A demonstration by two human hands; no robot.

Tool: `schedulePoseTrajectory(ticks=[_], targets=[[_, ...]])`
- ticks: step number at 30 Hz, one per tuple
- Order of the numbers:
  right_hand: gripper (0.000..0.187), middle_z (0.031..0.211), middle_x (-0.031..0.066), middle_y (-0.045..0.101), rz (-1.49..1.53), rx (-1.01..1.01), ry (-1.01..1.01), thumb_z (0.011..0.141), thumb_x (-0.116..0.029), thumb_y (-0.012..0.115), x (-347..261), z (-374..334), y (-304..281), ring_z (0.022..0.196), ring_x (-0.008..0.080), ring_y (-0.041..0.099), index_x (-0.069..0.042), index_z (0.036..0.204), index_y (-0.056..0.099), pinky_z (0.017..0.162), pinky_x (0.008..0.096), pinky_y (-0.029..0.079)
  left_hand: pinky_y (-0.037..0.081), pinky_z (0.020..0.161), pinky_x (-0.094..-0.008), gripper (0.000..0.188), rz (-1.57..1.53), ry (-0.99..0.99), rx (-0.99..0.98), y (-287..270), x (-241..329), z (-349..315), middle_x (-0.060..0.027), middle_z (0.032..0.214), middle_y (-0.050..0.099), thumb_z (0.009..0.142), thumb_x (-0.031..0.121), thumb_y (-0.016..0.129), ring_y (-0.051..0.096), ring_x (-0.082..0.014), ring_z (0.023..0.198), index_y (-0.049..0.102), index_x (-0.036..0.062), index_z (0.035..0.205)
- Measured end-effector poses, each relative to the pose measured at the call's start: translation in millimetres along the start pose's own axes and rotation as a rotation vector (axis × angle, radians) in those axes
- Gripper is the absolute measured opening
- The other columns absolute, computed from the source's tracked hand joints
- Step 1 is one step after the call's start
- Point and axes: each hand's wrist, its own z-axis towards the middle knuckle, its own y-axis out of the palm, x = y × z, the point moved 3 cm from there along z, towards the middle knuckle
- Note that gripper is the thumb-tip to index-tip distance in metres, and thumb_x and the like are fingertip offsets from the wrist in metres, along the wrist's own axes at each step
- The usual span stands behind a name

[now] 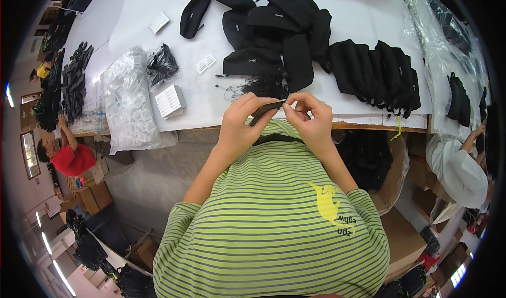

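Observation:
Close in front of my body, at the table's near edge, I hold a flat dark tag [267, 109]. My left hand [243, 123] is closed on it, thumb and fingers along its sides. The fingers of my right hand [312, 117] pinch together at the tag's right end; whatever small thing sits between them is hidden. Just beyond my fingers lies a tangle of thin black cords [262, 86]. Behind it, black zippered pouches [284, 21] are heaped on the white table [132, 13]. A row of more black pouches [374, 74] lies to the right.
At left are a clear bag of small white packets [128, 95], a small bag of black pieces [162, 65] and a white card stack [170, 102]. Clear plastic [429, 45] covers the right side. An open carton [395, 176] stands below. Co-workers in red [74, 160] and white [456, 166] flank me.

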Motion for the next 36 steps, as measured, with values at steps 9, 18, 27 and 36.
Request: schedulePoseTrajectory(ticks=[9, 18, 27, 36], targets=[[0.011, 0.057, -0.0042, 0.05, 0.031, -0.046, 0.085, 0.078, -0.009, 0.072, -6, 5, -7, 0.05, 0.0026, 0.038, -0.004, 0.085, 0.065, 0.048, 0.0189, 0.029, 0.043, 0.055, -0.0247, 0.017, 0.031, 0.173, 0.003, -5, 2, 4, -0.0032, 0.073, 0.055, 0.077, 0.002, 0.069, 0.053, -0.0127, 0.062, 0.07, 0.0051, 0.094], [0.013, 0.059, -0.0038, 0.054, 0.09, -0.239, 0.152, 0.081, -0.013, 0.072, 4, 4, -17, 0.05, 0.0033, 0.041, -0.004, 0.085, 0.064, 0.048, 0.0206, 0.031, 0.046, 0.075, -0.0228, 0.013, -0.526, -0.294, -0.435, 13, -22, 11, -0.0014, 0.086, 0.061, 0.092, 0.013, 0.058, 0.058, -0.0072, 0.079, 0.058, 0.0003, 0.097], [0.013, 0.059, -0.0034, 0.053, 0.408, -0.304, 0.519, 0.089, -0.016, 0.062, 20, 13, -36, 0.048, 0.002, 0.043, -0.003, 0.09, 0.063, 0.043, 0.0182, 0.029, 0.043, 0.057, -0.0197, 0.013, -0.593, -0.254, -0.342, 46, -50, 65, 0.0012, 0.074, 0.057, 0.09, 0.014, 0.062, 0.052, -0.0043, 0.063, 0.059, 0.0016, 0.092], [0.012, 0.057, -0.0035, 0.053, 0.422, -0.125, 0.581, 0.087, -0.012, 0.064, 43, 16, -60, 0.046, 0.0007, 0.04, -0.001, 0.089, 0.063, 0.042, 0.0173, 0.026, 0.031, 0.096, -0.0418, 0.026, 0.533, 0.146, -0.344, 100, -152, 95, -0.007, 0.107, 0.048, 0.065, 0.012, 0.068, 0.041, -0.0274, 0.107, 0.066, 0.0144, 0.09]])
